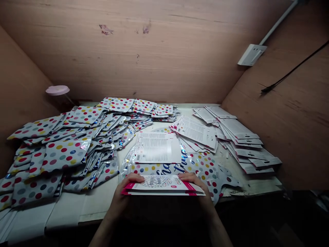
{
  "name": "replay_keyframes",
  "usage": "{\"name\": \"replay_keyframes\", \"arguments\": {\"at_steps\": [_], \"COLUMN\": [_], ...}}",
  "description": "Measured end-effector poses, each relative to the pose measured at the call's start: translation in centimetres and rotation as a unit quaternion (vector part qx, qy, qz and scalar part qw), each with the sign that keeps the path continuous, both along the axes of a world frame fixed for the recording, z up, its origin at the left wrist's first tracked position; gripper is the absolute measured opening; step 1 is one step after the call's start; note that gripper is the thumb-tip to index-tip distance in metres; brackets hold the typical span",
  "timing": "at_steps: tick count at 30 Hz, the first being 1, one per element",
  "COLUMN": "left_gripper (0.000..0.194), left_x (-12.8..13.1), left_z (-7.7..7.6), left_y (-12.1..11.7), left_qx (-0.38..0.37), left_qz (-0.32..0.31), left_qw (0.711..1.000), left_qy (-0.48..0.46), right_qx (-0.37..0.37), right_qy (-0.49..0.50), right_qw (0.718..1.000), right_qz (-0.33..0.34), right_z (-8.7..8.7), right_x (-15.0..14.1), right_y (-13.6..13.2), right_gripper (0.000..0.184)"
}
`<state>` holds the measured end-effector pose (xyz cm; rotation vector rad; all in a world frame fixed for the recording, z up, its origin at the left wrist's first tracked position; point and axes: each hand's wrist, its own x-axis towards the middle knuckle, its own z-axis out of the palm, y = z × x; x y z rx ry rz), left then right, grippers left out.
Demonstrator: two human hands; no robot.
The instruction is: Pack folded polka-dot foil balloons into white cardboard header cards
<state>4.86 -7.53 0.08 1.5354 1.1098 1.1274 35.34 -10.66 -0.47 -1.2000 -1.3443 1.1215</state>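
Note:
Near the table's front edge, my left hand point(125, 185) and my right hand point(200, 183) grip the two ends of a printed card packet point(160, 182). It is white with coloured dots and pink ends, and its near edge is parted into layers. My thumbs lie on top; the other fingers are mostly hidden beneath. Just beyond it, a flat polka-dot foil balloon point(203, 164) with blue lettering lies spread on the table. On that balloon rests another white packet point(158, 147), its text side up.
Folded polka-dot foil pieces point(66, 151) are heaped at left. White printed packets point(239, 133) lie in overlapping piles at right, with more packets point(196, 132) at centre. A pink-lidded container point(58, 91) stands back left. Wooden panels enclose the table; a socket point(252, 55) is mounted at right.

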Motion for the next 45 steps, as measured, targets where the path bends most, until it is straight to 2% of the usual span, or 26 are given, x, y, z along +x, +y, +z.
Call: {"name": "replay_keyframes", "arguments": {"at_steps": [2, 5, 8, 10, 12, 14, 16, 19, 21, 24, 29, 35, 37, 39, 41, 43, 45], "left_gripper": [0.017, 0.013, 0.008, 0.010, 0.010, 0.014, 0.024, 0.041, 0.047, 0.053, 0.051, 0.048, 0.049, 0.051, 0.051, 0.050, 0.051], "left_x": [0.1, 0.3, 0.8, 1.1, 1.3, 1.5, 1.6, 1.8, 1.8, 1.9, 2.2, 2.2, 2.2, 2.1, 2.0, 1.9, 1.8], "left_z": [-0.1, 0.4, 0.5, 0.1, -0.5, -0.9, -0.7, 0.8, 1.9, 2.9, 3.3, 3.4, 3.4, 3.4, 3.4, 3.4, 3.3], "left_y": [0.1, 0.4, 0.7, 0.9, 1.1, 1.2, 1.2, 1.0, 0.5, -1.2, -4.0, -3.9, -3.7, -3.5, -3.3, -3.1, -3.1], "left_qx": [0.008, -0.035, -0.062, -0.061, -0.054, -0.067, -0.118, -0.204, -0.229, -0.251, -0.291, -0.315, -0.315, -0.311, -0.305, -0.301, -0.300], "left_qz": [-0.015, -0.022, -0.027, -0.016, -0.004, 0.021, 0.066, 0.084, 0.077, 0.106, 0.171, 0.172, 0.170, 0.172, 0.177, 0.181, 0.181], "left_qw": [1.000, 0.999, 0.998, 0.998, 0.998, 0.997, 0.989, 0.972, 0.967, 0.958, 0.934, 0.923, 0.923, 0.924, 0.926, 0.925, 0.925], "left_qy": [0.004, 0.006, -0.006, -0.008, -0.016, -0.032, -0.054, -0.078, -0.077, -0.087, -0.119, -0.140, -0.140, -0.137, -0.138, -0.143, -0.147], "right_qx": [0.024, 0.011, 0.030, 0.068, 0.075, 0.032, -0.035, -0.131, -0.174, -0.216, -0.276, -0.344, -0.346, -0.326, -0.299, -0.277, -0.263], "right_qy": [0.002, 0.007, 0.058, 0.095, 0.116, 0.135, 0.153, 0.172, 0.178, 0.184, 0.238, 0.349, 0.363, 0.361, 0.334, 0.287, 0.227], "right_qw": [1.000, 1.000, 0.997, 0.991, 0.987, 0.985, 0.983, 0.976, 0.968, 0.959, 0.930, 0.866, 0.856, 0.860, 0.877, 0.903, 0.930], "right_qz": [0.004, 0.014, -0.028, -0.060, -0.080, -0.099, -0.099, -0.039, 0.003, 0.027, 0.045, 0.102, 0.127, 0.153, 0.172, 0.162, 0.122], "right_z": [0.1, 0.1, -0.7, -1.3, -1.8, -1.7, -1.0, 0.8, 1.9, 2.6, 2.4, 3.1, 3.4, 3.7, 4.2, 4.4, 4.4], "right_x": [-0.4, -0.6, -0.6, -0.6, -0.7, -0.7, -0.7, -0.6, -0.6, -1.1, -2.3, -2.7, -2.7, -2.8, -2.9, -3.1, -3.1], "right_y": [0.1, 0.3, 0.4, 0.4, 0.5, 0.8, 1.1, 1.7, 1.8, 1.3, -0.1, 0.0, 0.2, 0.3, 0.5, 0.8, 1.2], "right_gripper": [0.018, 0.017, 0.018, 0.011, 0.007, 0.014, 0.025, 0.035, 0.036, 0.040, 0.041, 0.044, 0.044, 0.048, 0.054, 0.055, 0.046]}}
